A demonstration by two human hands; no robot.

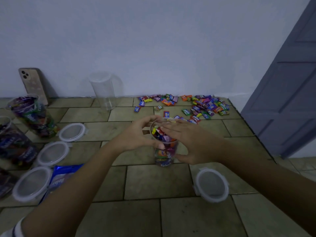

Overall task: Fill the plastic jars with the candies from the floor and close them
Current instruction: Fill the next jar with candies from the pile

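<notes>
A clear plastic jar (165,154) stands upright on the tiled floor in the middle, nearly full of coloured wrapped candies. My left hand (136,134) grips its rim from the left, thumb on the near wall. My right hand (189,139) lies flat over the jar's mouth with fingers straight, thumb beside the jar's right wall. Loose candies (205,106) lie scattered by the wall at the back right. An empty clear jar (103,90) stands against the wall. One lid (212,184) lies on the floor at the right.
At the left stand filled jars (34,115) without lids, and three lids (72,132) lie beside them with a blue candy bag (63,175). A phone (33,84) leans on the wall. A grey door (287,93) is at the right.
</notes>
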